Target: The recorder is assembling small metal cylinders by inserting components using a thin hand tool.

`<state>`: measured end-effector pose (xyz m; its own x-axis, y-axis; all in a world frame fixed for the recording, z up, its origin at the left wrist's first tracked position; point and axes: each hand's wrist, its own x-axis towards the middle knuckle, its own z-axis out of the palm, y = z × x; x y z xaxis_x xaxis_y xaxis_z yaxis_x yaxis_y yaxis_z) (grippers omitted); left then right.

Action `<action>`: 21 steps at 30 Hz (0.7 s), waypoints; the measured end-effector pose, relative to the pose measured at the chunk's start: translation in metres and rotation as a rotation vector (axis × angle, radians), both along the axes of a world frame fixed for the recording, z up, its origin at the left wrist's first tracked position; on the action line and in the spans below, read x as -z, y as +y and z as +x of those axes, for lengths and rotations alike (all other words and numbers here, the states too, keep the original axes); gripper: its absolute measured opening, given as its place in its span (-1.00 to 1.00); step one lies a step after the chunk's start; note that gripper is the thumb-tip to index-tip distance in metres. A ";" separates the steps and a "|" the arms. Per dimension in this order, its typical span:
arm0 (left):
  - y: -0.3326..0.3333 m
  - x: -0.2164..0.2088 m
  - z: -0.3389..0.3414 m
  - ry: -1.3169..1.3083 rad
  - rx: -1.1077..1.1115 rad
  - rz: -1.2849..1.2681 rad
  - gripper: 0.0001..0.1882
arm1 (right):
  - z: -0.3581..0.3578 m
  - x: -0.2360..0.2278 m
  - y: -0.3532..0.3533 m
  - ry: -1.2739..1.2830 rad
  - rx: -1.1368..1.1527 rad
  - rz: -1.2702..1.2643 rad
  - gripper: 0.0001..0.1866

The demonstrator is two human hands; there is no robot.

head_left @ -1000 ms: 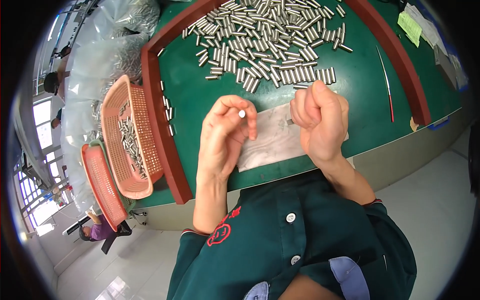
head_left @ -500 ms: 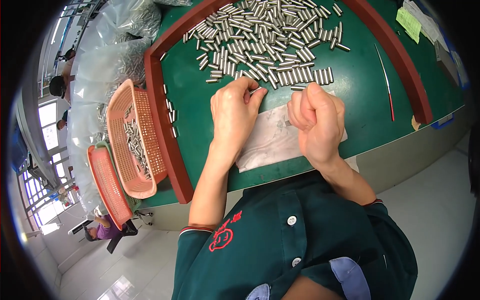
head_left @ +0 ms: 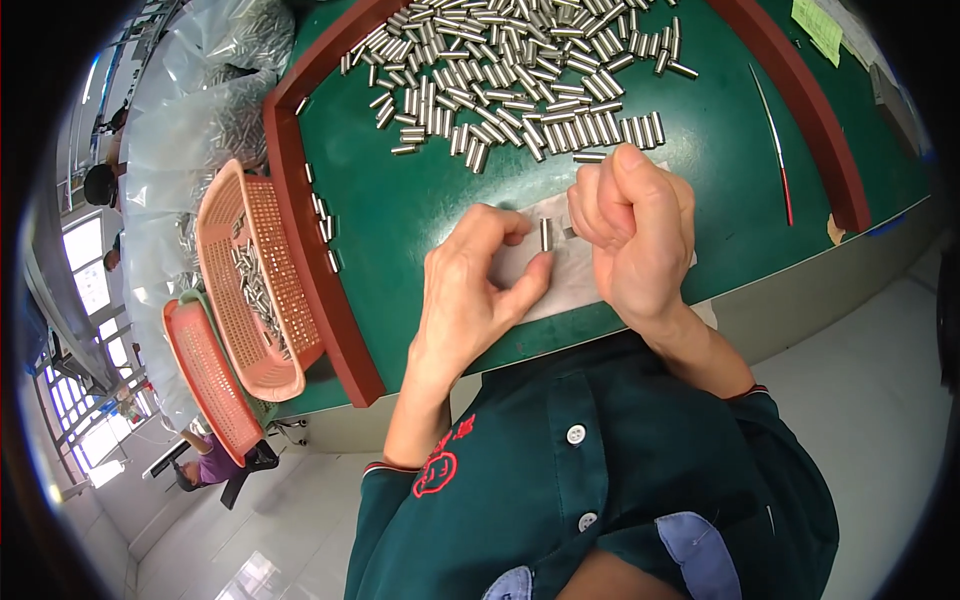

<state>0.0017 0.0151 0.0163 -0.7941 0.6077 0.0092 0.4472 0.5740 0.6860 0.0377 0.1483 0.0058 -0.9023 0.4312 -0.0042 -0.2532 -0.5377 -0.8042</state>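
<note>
My left hand (head_left: 470,285) is over the pale cloth (head_left: 575,280), thumb and index finger apart. A short shiny metal pin (head_left: 546,235) is at the thumb's tip; the fingers do not close round it. Beside it my right hand (head_left: 640,230) is closed in a fist, thumb on top. A small grey end (head_left: 570,232) sticks out from its curled fingers; the rest is hidden in the palm. Just beyond the cloth, a row of similar pins (head_left: 580,131) lies side by side, in front of a big loose heap of pins (head_left: 500,60).
Red-brown rails (head_left: 310,240) border the green tabletop (head_left: 390,200) left and right. A thin red-handled tool (head_left: 775,140) lies at the right. Outside the left rail stand a peach basket (head_left: 285,290) holding pins, a red basket (head_left: 210,370) and clear bags (head_left: 190,140).
My left hand has come back from the edge of the pins to the cloth, and its pinch has opened beside a pin. The right fist has hardly moved.
</note>
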 end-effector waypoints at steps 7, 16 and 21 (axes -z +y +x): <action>0.005 0.014 0.003 0.067 -0.034 0.029 -0.85 | 0.000 0.004 0.004 0.032 -0.024 -0.093 -0.57; 0.004 0.019 0.002 -0.017 -0.049 0.101 -0.90 | -0.004 0.003 0.005 0.052 -0.038 -0.166 -0.56; 0.006 0.018 0.002 -0.015 -0.050 0.109 -0.90 | -0.005 0.003 0.005 0.060 -0.049 -0.135 -0.57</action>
